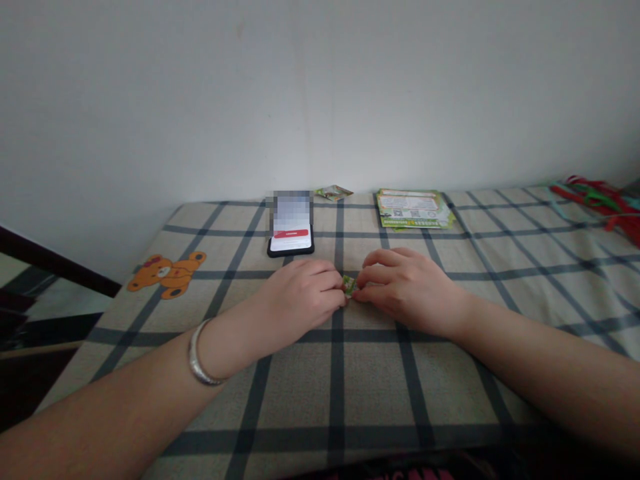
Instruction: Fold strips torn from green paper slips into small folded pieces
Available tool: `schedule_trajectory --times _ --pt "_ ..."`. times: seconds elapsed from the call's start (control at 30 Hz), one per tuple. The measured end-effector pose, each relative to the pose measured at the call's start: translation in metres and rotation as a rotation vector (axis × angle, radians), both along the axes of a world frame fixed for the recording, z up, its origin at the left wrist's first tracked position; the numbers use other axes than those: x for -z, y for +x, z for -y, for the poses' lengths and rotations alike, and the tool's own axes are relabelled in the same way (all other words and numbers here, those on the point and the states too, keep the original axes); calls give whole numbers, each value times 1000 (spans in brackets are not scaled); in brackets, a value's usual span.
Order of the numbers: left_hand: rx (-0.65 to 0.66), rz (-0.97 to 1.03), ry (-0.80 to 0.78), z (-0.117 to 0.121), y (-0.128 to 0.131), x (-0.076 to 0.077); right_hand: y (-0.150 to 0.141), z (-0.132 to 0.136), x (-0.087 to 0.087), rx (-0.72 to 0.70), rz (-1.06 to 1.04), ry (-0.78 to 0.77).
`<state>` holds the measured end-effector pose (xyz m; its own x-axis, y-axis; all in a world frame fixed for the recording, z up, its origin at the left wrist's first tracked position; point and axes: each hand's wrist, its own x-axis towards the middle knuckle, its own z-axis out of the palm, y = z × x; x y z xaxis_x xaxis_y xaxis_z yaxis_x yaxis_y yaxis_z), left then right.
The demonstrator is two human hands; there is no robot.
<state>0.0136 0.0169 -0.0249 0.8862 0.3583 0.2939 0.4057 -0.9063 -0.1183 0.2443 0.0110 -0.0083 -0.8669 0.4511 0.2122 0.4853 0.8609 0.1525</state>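
Note:
Between my two hands, low over the checked tablecloth, is a small green printed piece of paper (349,286), apparently folded. My left hand (307,293), with a silver bangle on its wrist, pinches the paper's left side with closed fingers. From the other side, my right hand (400,287) has its fingers curled, and the thumb and fingertips meet the paper's right edge. Most of the paper's shape is hidden behind the fingertips. Just beyond my left hand lies a phone (291,243) in a black case, its screen lit with a red button.
A stack of green printed sheets (413,208) lies near the wall, with a folded paper piece (334,193) left of it. A bear cutout (167,273) lies at the left. Red and green ribbons (600,203) sit far right. The tablecloth (300,393) ends at the left edge.

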Motion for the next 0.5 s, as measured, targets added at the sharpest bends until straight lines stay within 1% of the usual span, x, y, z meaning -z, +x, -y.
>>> schedule_trajectory --times 0.37,0.5 --pt "40 -21 14 -1 -4 -5 9 -2 -1 -1 0 -41" --pt "38 -11 -38 -2 -6 -7 12 -3 -1 -3 -7 -41"
